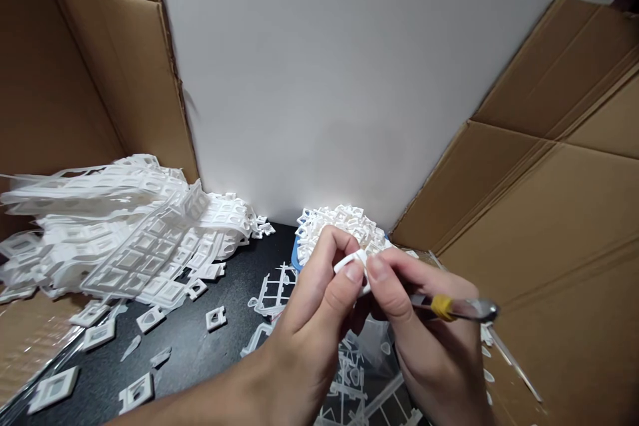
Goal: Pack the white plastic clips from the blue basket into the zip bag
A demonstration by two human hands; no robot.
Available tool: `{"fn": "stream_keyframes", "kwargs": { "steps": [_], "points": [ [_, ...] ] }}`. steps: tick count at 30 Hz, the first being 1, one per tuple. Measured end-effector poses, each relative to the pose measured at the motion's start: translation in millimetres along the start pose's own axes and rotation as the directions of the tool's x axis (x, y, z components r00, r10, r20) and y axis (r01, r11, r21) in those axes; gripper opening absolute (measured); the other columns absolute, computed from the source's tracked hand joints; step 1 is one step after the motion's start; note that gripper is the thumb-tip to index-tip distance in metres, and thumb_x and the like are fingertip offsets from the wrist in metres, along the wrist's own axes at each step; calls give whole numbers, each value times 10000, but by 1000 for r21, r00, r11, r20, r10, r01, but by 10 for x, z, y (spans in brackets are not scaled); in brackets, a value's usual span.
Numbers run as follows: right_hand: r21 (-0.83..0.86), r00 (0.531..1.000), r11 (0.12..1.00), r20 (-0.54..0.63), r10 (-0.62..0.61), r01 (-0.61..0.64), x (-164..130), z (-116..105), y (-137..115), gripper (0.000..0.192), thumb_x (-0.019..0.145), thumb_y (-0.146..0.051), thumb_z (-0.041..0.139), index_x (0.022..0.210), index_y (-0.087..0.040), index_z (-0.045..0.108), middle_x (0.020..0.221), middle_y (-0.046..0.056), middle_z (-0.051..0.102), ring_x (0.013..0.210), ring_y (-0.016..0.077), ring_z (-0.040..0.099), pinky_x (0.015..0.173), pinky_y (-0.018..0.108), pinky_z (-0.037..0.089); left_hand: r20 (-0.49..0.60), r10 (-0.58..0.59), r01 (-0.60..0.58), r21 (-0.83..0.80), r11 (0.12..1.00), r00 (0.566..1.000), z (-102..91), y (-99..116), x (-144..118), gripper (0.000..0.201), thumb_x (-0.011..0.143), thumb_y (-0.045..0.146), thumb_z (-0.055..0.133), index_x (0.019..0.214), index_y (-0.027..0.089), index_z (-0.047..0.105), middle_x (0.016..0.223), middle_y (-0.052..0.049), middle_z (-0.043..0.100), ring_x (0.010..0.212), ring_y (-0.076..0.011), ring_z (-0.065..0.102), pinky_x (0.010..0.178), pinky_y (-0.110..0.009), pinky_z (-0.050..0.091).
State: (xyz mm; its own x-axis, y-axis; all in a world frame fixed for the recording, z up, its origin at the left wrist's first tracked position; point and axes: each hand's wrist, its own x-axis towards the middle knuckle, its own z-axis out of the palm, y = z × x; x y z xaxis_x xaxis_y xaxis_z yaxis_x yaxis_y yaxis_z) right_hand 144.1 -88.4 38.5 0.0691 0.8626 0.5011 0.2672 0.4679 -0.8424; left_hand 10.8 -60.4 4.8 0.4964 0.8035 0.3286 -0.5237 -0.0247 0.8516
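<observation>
White plastic piece (353, 265) between both hands

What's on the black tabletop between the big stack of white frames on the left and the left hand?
Head view: loose white square frame pieces and small offcuts lie on the black tabletop between the stack of white frames and the left hand.

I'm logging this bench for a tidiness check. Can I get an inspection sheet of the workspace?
Surface: black tabletop.
Job's things: small white plastic part pinched between both hands; knife with yellow collar in right hand.
Clutter: stacked white plastic frames at left; loose square pieces; blue container heaped with pieces.
Grippers: left hand and right hand both closed on the part.
Cables: nothing seen.
Surroundings: cardboard flaps both sides, white wall behind.
</observation>
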Motion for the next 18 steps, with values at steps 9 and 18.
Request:
{"fn": "stream_keyframes", "kwargs": {
  "steps": [9,18],
  "points": [
    [-156,995,985,-49,-83,74,13,66,32,237,995,-302,707,801,-221,816,584,-5,637,483,131,585,431,224,504,-84,41,-42,-5,999,996,3,-69,23,245,1153,445,461,1024,242,506,877,22,419,766,-136,383,694,-258,403],
    [-136,992,987,-80,-95,84,-10,78,79,257,1020,-277,687,803,-215,811,568,-4,685,446,133,628,430,231,518,24,9,-6,-146,989,1000,-71,-89,62,172,1106,401,549,1077,234,519,879,13,472,779,-138,426,692,-261,402]
  ]
}}
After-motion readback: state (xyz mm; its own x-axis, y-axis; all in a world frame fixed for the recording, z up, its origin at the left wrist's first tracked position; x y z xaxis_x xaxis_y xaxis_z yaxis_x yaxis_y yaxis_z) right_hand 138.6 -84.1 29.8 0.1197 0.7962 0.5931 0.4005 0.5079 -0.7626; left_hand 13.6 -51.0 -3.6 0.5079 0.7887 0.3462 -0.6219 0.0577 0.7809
